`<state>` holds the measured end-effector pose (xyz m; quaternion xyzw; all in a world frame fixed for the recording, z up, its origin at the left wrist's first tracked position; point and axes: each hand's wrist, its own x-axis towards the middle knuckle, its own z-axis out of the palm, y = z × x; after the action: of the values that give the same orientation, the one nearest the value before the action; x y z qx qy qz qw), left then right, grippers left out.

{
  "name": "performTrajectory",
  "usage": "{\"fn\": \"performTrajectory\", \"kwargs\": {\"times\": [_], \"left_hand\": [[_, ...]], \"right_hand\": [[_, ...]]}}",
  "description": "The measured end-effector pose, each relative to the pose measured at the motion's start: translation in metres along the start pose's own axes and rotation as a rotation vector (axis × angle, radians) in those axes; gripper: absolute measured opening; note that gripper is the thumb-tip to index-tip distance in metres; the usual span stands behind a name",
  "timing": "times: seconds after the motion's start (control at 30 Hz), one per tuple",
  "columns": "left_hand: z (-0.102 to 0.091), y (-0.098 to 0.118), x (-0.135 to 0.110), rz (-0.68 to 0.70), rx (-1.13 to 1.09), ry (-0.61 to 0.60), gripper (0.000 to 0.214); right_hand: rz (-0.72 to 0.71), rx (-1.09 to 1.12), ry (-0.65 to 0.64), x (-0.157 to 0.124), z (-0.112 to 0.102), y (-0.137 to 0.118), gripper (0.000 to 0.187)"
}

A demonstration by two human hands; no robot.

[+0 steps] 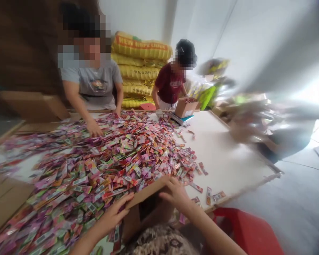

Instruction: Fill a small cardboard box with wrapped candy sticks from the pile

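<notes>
Both hands meet at a brown cardboard box (146,209) held at the near edge of the table (228,156), its open top tipped toward the sachets. The left hand (114,214) lies flat with fingers spread, palm down on the colourful sachets (117,159) and fingertips touching the box's upper flap. The right hand (177,194) curls loosely over the flap's other end, thumb and fingers on the cardboard. The heap of sachets spreads away from both hands across the table. Beyond it, a person in a grey shirt (91,83) rests a hand on the pile; farther right, a person in a dark red shirt (170,85) stands by a small box (185,107) before stacked yellow sacks (138,60).
</notes>
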<state>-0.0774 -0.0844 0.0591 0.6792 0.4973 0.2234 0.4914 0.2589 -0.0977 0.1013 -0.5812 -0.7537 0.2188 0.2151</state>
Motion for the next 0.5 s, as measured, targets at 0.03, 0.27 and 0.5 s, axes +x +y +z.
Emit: {"fn": "performTrajectory", "kwargs": {"times": [0.03,0.27,0.5], "left_hand": [[-0.003,0.01,0.001,-0.037,0.038,-0.054,0.046],[0.066,0.038,0.017,-0.027,0.676,0.073,0.061],[0.096,0.036,0.032,0.049,0.801,0.242,0.048]], "right_hand": [[0.01,-0.096,0.01,0.008,0.01,0.0,0.034],[-0.025,-0.286,0.023,0.025,0.054,0.002,0.013],[0.024,-0.438,-0.1,0.019,0.076,0.001,0.017]]}}
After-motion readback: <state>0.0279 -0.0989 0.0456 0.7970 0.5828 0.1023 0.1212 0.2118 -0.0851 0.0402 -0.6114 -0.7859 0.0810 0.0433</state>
